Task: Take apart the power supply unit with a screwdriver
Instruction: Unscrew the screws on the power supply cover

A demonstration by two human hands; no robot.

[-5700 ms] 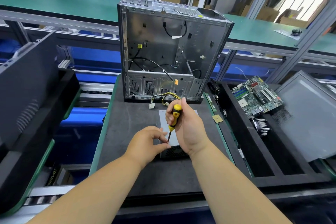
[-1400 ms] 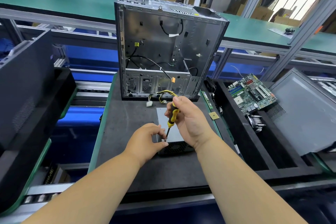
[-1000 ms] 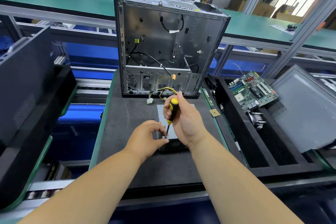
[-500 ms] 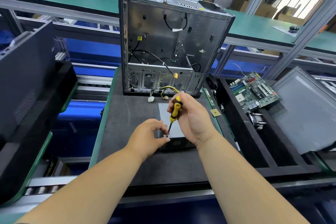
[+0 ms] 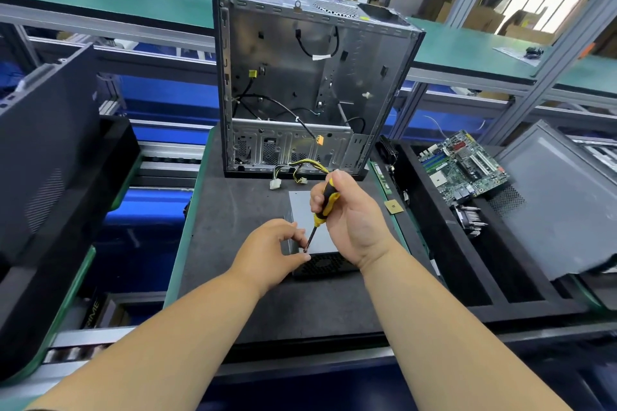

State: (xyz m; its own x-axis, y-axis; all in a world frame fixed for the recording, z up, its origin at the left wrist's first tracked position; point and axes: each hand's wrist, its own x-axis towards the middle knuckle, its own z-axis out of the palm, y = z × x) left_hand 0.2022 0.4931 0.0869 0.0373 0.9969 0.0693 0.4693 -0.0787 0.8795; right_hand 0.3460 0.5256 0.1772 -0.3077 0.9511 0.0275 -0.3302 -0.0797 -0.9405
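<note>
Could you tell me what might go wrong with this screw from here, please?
1. The screwdriver stands tilted in the right hand, so its tip may slip out of the screw on the power supply.
2. The left hand has fingertips right beside the tip, so a slip could jab them.
3. A freed screw could roll off the near corner onto the dark mat and be hard to spot.
</note>
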